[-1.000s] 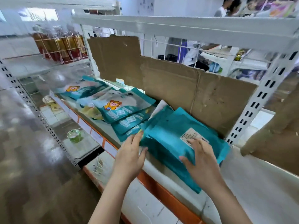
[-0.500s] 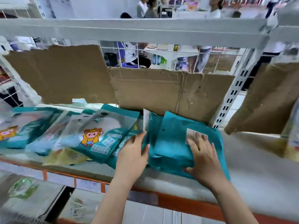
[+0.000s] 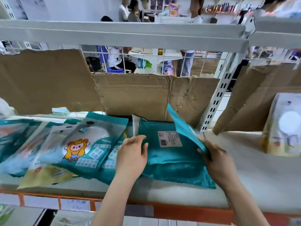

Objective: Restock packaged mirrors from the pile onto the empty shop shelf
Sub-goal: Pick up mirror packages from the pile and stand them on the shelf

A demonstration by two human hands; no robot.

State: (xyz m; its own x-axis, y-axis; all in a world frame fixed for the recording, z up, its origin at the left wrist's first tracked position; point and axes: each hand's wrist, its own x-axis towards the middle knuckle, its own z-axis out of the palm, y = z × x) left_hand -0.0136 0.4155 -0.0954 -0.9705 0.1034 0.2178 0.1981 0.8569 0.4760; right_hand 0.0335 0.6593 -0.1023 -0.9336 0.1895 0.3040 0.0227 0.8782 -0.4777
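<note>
On the shelf (image 3: 244,176), left fingers (image 3: 142,148) press the pile's (image 3: 171,162) edge; right fingers (image 3: 202,151) pinch a tilted packet's (image 3: 182,128) edge.

shelf (image 3: 179,193): row of packets (image 3: 78,144) lies left | stack of packets (image 3: 169,162) in the middle, overlapping the row | left hand (image 3: 132,155) on the stack's left edge | right hand (image 3: 216,162) at its right edge, pinching top packet (image 3: 184,128) tilted up | cardboard (image 3: 138,95) stands behind | box (image 3: 283,124) far right, apart
</note>
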